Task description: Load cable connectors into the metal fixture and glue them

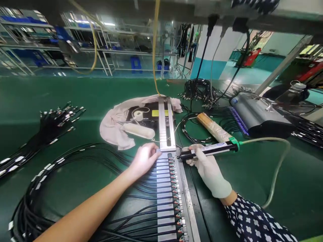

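Observation:
My left hand (145, 157), bare, has its thumb and fingers closed at the far left corner of a long metal cable fixture (163, 181). Several black cables (143, 192) lie side by side across the fixture, their connector ends (178, 200) lined up along its right side. In my right hand (208, 169), which wears a white glove, is a dispensing syringe (210, 150) with a black barrel and a green cap. It lies nearly level, its tip pointing left at the farthest connectors. A clear hose (280, 168) runs from the cap.
Beyond the fixture stands a slotted metal rail (164, 131) over a black control box (141, 111) with a pale cloth (113, 129). A grey lamp unit (259, 116) glows purple at right. Cable bundles (54, 126) lie at left. A wrapped wooden block (214, 127) rests behind the syringe.

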The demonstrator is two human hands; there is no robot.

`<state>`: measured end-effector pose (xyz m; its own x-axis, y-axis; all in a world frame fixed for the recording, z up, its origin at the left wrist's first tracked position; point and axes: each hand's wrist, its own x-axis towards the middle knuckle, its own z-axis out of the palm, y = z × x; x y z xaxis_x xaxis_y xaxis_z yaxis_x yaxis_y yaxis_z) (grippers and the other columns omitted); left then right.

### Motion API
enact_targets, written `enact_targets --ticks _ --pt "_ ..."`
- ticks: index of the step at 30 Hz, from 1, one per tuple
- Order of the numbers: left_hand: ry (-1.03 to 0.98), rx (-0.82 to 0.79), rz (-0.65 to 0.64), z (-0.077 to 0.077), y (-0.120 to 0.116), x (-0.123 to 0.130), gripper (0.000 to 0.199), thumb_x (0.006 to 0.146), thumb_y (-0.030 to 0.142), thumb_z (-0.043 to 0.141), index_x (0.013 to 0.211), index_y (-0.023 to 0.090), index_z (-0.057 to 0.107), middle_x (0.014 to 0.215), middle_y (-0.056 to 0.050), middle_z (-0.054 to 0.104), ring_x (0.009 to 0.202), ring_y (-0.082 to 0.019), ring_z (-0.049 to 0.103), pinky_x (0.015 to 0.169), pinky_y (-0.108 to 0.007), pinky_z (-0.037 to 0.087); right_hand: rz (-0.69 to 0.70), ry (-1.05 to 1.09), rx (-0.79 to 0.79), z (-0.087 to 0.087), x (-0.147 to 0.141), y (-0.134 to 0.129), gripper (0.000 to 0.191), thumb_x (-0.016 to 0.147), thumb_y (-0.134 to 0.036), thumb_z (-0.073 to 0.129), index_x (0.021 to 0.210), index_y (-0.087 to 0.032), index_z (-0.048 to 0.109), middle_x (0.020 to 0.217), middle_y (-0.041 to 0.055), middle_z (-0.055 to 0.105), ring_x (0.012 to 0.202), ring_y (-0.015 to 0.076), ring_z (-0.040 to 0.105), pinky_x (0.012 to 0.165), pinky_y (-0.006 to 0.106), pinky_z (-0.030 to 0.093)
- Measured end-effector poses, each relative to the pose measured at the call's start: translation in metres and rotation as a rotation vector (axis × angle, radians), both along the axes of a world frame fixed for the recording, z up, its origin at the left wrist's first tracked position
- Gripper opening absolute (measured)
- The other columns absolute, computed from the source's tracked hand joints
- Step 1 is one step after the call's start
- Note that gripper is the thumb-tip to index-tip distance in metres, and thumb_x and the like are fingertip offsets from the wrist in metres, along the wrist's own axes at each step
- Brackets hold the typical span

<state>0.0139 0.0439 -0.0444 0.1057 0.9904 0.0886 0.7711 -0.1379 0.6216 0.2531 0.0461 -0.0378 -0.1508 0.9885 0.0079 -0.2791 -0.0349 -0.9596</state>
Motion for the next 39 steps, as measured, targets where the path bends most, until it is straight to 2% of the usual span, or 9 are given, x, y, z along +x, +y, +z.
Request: enact_targets --ticks 2,4,6,7,9,13,19,32,39 --pt "-0.006 0.002 -0.004 0.002 -0.002 0.001 0.018 0.09 0.036 0.055 0.085 0.019 0.059 0.078 -0.001 0.058 0.08 -0.02 0.055 0.071 -0.032 0.041 0.001 -0.049 0.034 -0.002 0.003 0.004 0.031 0.08 -0.046 0.075 0.091 -0.018 0.066 0.086 0.0051 0.07 0.061 0.0158 0.061 0.056 0.028 0.051" --pt "-0.009 -0.003 -0.007 0.003 -0.004 0.001 0.019 0.091 0.037 0.052 0.087 0.019 0.059 0.079 -0.001 0.058 0.081 -0.021 0.054 0.073 -0.033 0.04 -0.016 -0.125 0.11 -0.002 0.005 0.004 0.018 0.078 -0.033 0.076 0.088 -0.02 0.067 0.091 0.0046 0.071 0.075 0.0189 0.066 0.069 0.031 0.055" --pt "-0.013 -0.016 -0.01 0.003 -0.005 0.002 0.02 0.092 0.038 0.051 0.089 0.02 0.059 0.079 -0.001 0.058 0.079 -0.021 0.053 0.074 -0.034 0.04 -0.028 -0.27 0.265 0.001 0.007 0.001 0.011 0.078 -0.018 0.071 0.088 -0.022 0.068 0.098 0.0032 0.072 0.091 0.0208 0.067 0.084 0.034 0.054" --pt "-0.015 -0.023 -0.011 0.003 -0.005 0.001 0.021 0.093 0.039 0.05 0.09 0.02 0.059 0.078 -0.001 0.057 0.079 -0.021 0.053 0.075 -0.034 0.039 -0.027 -0.351 0.36 0.003 0.007 -0.001 0.016 0.078 -0.012 0.067 0.088 -0.024 0.068 0.1 0.0024 0.072 0.095 0.0206 0.068 0.088 0.034 0.054" --pt "-0.023 -0.04 -0.011 0.002 -0.005 0.001 0.023 0.094 0.04 0.048 0.092 0.02 0.059 0.078 0.0 0.056 0.078 -0.02 0.053 0.075 -0.034 0.04 -0.006 -0.467 0.532 0.007 0.008 -0.005 0.026 0.075 -0.004 0.063 0.091 -0.024 0.067 0.101 0.0021 0.073 0.095 0.0204 0.069 0.089 0.034 0.055" --pt "-0.03 -0.051 -0.018 0.001 -0.006 -0.001 0.024 0.096 0.04 0.046 0.097 0.021 0.06 0.081 0.0 0.054 0.08 -0.02 0.053 0.075 -0.032 0.041 0.029 -0.486 0.684 0.011 0.009 -0.007 0.031 0.073 -0.005 0.066 0.098 -0.023 0.065 0.101 0.0049 0.073 0.093 0.0225 0.071 0.082 0.035 0.058" --pt "-0.016 -0.031 -0.026 0.001 -0.007 -0.002 0.025 0.097 0.041 0.045 0.1 0.021 0.059 0.083 0.0 0.053 0.084 -0.02 0.052 0.08 -0.034 0.039 0.052 -0.558 0.68 0.006 0.012 -0.006 0.03 0.074 -0.011 0.069 0.1 -0.024 0.065 0.105 0.0063 0.073 0.095 0.0249 0.07 0.082 0.039 0.058" --pt "-0.05 -0.048 -0.021 0.006 -0.006 0.0 0.023 0.095 0.04 0.05 0.091 0.021 0.06 0.078 0.001 0.053 0.078 -0.019 0.05 0.076 -0.035 0.037 0.035 -0.537 0.723 0.01 0.007 0.0 0.032 0.069 -0.006 0.068 0.099 -0.019 0.066 0.103 0.007 0.073 0.093 0.0231 0.071 0.081 0.035 0.06" --pt "-0.044 -0.041 -0.023 0.006 -0.004 0.0 0.024 0.095 0.042 0.05 0.093 0.021 0.061 0.078 0.001 0.054 0.078 -0.019 0.05 0.074 -0.035 0.037 0.022 -0.531 0.725 0.011 0.006 0.0 0.031 0.067 -0.003 0.066 0.095 -0.017 0.066 0.101 0.0066 0.074 0.09 0.0212 0.072 0.08 0.032 0.061"
